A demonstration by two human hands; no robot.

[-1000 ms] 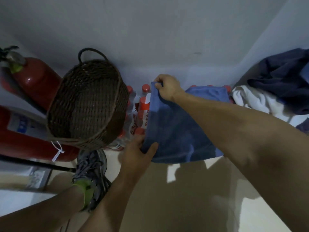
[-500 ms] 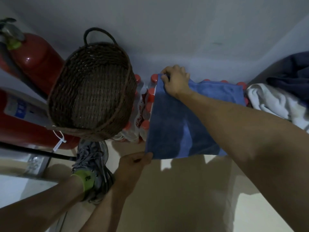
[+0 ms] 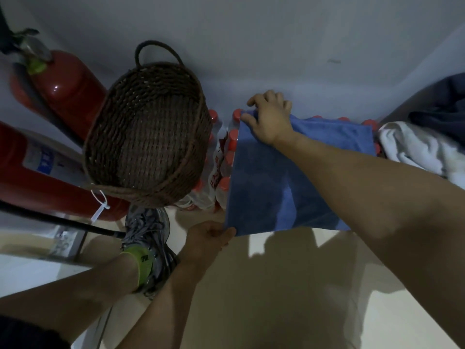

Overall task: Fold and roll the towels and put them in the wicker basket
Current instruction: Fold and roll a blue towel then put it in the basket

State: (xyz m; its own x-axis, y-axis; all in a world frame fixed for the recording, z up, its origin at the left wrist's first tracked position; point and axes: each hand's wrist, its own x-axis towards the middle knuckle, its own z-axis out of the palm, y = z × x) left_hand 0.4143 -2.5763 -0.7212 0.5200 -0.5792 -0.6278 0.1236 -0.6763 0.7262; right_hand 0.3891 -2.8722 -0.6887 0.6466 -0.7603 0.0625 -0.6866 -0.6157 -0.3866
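Note:
A blue towel [image 3: 266, 182] lies spread flat over a pack of red-capped bottles [image 3: 221, 157], its near edge hanging past them. My right hand [image 3: 269, 119] pinches the towel's far left corner against the wall side. My left hand [image 3: 208, 238] pinches the near left corner, pulled toward me. The brown wicker basket [image 3: 148, 137] stands just left of the towel, with nothing visible inside it. At the far right lie a white towel [image 3: 417, 149] and a dark navy towel [image 3: 442, 102], both crumpled.
Two red fire extinguishers [image 3: 63, 86] stand at the left, with a black hose [image 3: 60, 220] running below them. My grey shoe [image 3: 146, 238] rests on the floor under the basket. A pale wall closes the back; beige floor lies in front.
My left hand has drawn the near left corner down toward me, stretching the towel flat. My right hand has shifted the far corner a little further back.

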